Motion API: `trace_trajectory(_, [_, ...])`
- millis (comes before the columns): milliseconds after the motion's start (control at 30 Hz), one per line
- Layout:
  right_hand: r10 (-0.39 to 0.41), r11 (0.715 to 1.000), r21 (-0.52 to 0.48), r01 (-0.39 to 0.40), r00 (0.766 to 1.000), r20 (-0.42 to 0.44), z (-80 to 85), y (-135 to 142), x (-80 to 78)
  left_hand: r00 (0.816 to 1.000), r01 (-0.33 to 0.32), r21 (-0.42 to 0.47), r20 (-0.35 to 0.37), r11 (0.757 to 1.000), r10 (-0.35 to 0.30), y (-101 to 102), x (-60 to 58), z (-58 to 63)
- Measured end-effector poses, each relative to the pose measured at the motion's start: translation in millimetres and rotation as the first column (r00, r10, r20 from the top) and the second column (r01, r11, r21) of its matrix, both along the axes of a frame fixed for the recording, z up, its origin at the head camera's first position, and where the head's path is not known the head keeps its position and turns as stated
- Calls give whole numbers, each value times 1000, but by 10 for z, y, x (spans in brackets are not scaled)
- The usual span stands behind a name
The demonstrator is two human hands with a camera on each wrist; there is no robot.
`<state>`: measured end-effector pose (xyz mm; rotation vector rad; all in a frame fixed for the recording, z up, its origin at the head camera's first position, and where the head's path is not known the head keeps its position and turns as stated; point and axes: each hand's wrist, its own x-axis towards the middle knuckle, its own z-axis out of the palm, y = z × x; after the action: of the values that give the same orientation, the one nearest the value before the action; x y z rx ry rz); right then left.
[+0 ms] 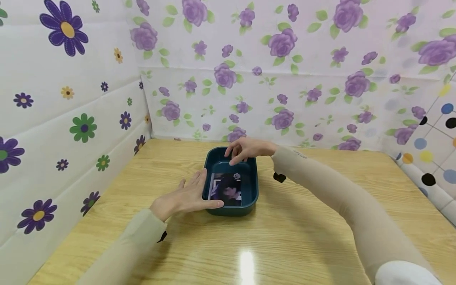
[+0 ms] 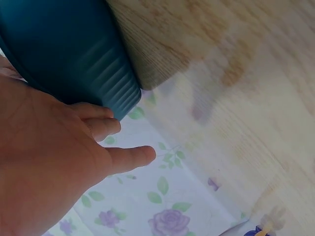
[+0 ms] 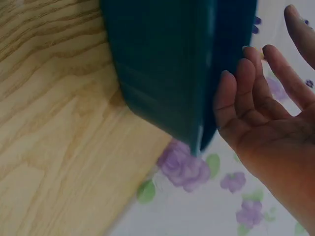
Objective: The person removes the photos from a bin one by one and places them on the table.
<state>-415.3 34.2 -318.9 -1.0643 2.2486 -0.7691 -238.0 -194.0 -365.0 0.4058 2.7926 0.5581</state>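
A dark teal rectangular bin (image 1: 253, 184) stands on the wooden table. Flat at its near end lies a picture card (image 1: 226, 189) of a dark-haired figure in purple tones. My left hand (image 1: 185, 199) rests against the bin's left side, its fingers extended and thumb over the near rim. In the left wrist view the fingers lie along the bin's ribbed outer wall (image 2: 98, 64). Over the far right part of the bin hangs my right hand (image 1: 251, 148), fingers loosely bent, with nothing between them. The right wrist view shows those fingers (image 3: 246, 88) just inside the rim.
The light wooden table (image 1: 313, 245) spreads around the bin. Behind it hangs a white cloth with purple roses (image 1: 224, 75). A daisy-patterned cloth (image 1: 71, 158) covers the left side, and a dotted one (image 1: 432, 158) the right.
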Motion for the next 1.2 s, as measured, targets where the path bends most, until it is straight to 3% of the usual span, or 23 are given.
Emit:
trace_trajectory(233, [78, 988, 138, -66, 993, -83, -260, -234, -60, 1000, 0, -24, 3, 1000, 0, 4, 3, 4])
trace_trajectory(500, [104, 984, 162, -78, 982, -157, -475, -355, -72, 1000, 6, -12, 9, 1000, -6, -3, 0, -1])
trace_trajectory(800, [40, 978, 208, 2, 979, -199, -551, -418, -19, 1000, 6, 11, 20, 1000, -6, -10, 5, -6])
trace_trajectory(1200, [47, 995, 98, -19, 955, -294, -542, -363, 61, 999, 5, 30, 46, 1000, -6, -2, 9, 4])
